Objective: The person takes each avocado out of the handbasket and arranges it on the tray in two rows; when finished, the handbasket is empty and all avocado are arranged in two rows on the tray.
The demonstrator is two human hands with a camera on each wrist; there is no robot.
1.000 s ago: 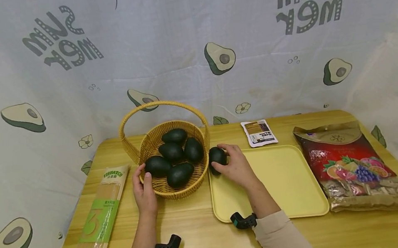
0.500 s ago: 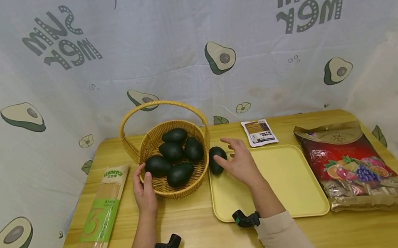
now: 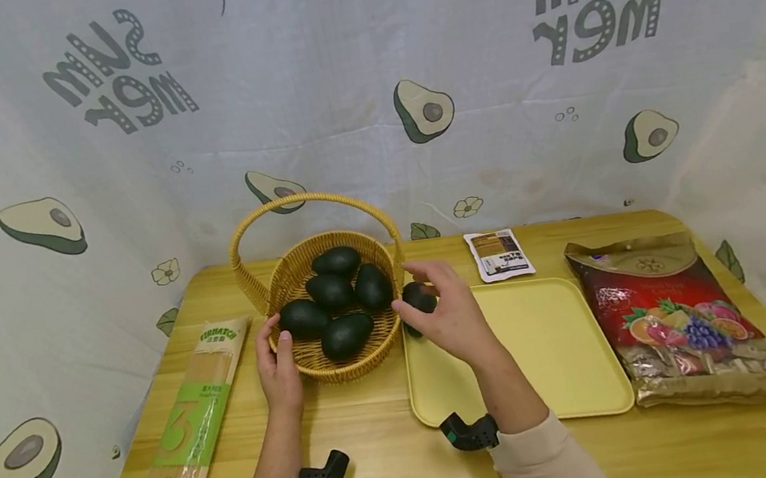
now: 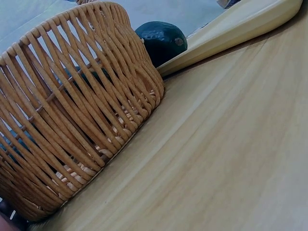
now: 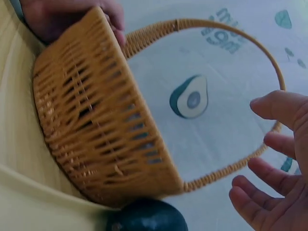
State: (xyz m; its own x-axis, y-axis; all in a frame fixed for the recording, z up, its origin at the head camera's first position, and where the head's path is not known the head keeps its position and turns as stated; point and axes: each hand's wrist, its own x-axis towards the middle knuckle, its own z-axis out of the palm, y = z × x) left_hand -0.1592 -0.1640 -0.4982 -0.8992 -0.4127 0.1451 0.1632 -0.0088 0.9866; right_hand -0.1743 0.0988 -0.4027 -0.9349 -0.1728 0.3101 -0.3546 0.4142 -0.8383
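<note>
A yellow wicker basket [image 3: 343, 373] with a tall arched handle holds several dark green avocados [image 3: 347, 336]. My left hand [image 3: 280, 378] grips the basket's left rim, thumb and fingers against it. On the left end of the yellow tray [image 3: 551, 354], right beside the basket, lies one more avocado [image 3: 420, 296], also seen in the left wrist view as a dark avocado [image 4: 161, 43]. Above it hovers my right hand [image 3: 451, 315], partly covering it. In the right wrist view the right hand [image 5: 284, 168] has its fingers spread and holds nothing, with the avocado [image 5: 149, 216] below.
A pack of spaghetti [image 3: 190, 426] lies left of the basket. A small white and brown packet [image 3: 499, 256] lies behind the tray. At the right is a large red and gold bag [image 3: 677, 321] with fruit pictures. A printed curtain [image 3: 332, 76] hangs behind the table.
My right hand lets go of the avocado on the tray, draws back to the right, then shifts left and over it towards the basket rim. The left hand and basket stay put.
</note>
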